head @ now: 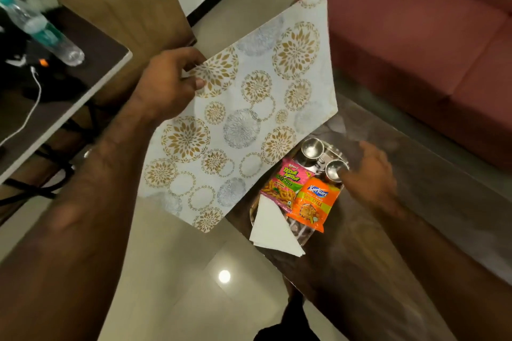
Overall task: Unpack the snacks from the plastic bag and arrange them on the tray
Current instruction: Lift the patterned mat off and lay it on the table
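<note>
A patterned mat (243,108), white with gold and grey flower rounds, is hanging tilted in the air. Right of the mat, a pink sofa (415,36) is filling the upper corner. Just below the mat's lower right edge, two steel cups (312,147) are standing over a glass-topped bench (415,174), and white napkins (273,227) (folded into a triangle) are lying further down. Left of the mat, a dark-topped bench (91,44) is carrying a clear bottle (41,28) and a white cable (33,102). Below the mat, the pale tiled floor (171,257) is reflecting a round light (224,276).
</note>
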`<state>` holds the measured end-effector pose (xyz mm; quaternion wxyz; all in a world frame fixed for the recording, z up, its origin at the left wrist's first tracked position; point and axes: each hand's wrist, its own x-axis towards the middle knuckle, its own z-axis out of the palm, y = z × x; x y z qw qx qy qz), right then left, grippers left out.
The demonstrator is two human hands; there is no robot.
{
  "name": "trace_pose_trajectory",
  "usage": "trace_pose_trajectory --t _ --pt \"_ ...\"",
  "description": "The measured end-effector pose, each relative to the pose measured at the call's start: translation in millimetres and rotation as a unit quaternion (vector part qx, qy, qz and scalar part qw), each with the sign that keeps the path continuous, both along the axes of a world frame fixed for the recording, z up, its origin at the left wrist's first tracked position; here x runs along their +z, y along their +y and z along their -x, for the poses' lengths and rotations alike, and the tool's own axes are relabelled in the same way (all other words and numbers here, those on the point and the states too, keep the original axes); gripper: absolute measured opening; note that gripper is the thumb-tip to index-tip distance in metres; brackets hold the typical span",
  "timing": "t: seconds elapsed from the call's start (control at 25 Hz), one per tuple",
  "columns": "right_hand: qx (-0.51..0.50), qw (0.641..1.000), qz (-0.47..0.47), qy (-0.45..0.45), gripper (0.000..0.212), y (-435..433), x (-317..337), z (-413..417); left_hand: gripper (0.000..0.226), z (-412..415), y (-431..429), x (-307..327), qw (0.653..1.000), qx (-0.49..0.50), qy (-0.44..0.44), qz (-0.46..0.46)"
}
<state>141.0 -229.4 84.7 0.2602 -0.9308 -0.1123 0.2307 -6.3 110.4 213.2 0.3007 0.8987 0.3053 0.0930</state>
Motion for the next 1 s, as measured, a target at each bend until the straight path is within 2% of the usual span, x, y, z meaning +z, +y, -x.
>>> trace_pose_trajectory --t 0.16,0.24,0.36,0.44,0.52,0.64,0.8,0.88,1.0 --pt "-0.035 0.994 -0.074 -0.066 0.085 -11.8 41.5 -39.9 0.017 -28.0 -17.7 26.4 0.995 -0.084 -0.005 0.059" --pt "-0.026 0.988 -0.114 -0.105 0.087 -20.4 60.5 -56.9 0.016 -43.4 -30.9 32.6 0.988 -0.138 0.005 0.075" --pt "-0.049 0.981 -0.166 -0.083 0.073 -42.1 77.2 -69.9 0.018 -66.4 -59.6 32.9 0.971 -0.214 0.038 0.097" --pt "-0.081 0.975 -0.208 -0.007 0.047 -64.8 78.0 -71.5 0.019 -80.2 -76.5 26.7 0.964 -0.232 0.049 0.123" --pt "-0.086 0.964 -0.249 0.026 0.015 -93.4 75.9 -67.4 0.019 -91.2 -89.5 17.8 0.957 -0.243 0.06 0.144" --pt "-0.099 0.954 -0.284 0.005 0.026 -127.9 77.6 -56.4 0.019 -106.1 -100.7 5.9 0.945 -0.272 0.112 0.14" --pt "-0.18 0.933 -0.312 0.007 0.028 -189.0 73.6 -58.6 0.025 -128.1 -111.6 -5.0 0.914 -0.332 0.227 0.053" --pt "-0.229 0.92 -0.318 0.009 0.03 -226.6 67.7 -63.4 0.024 -131.2 -115.9 -11.9 0.922 -0.306 0.226 0.078" --pt "-0.286 0.901 -0.325 0.014 0.03 -285.2 57.3 -64.0 0.021 -132.0 -142.6 -28.0 0.942 -0.214 0.167 0.198"
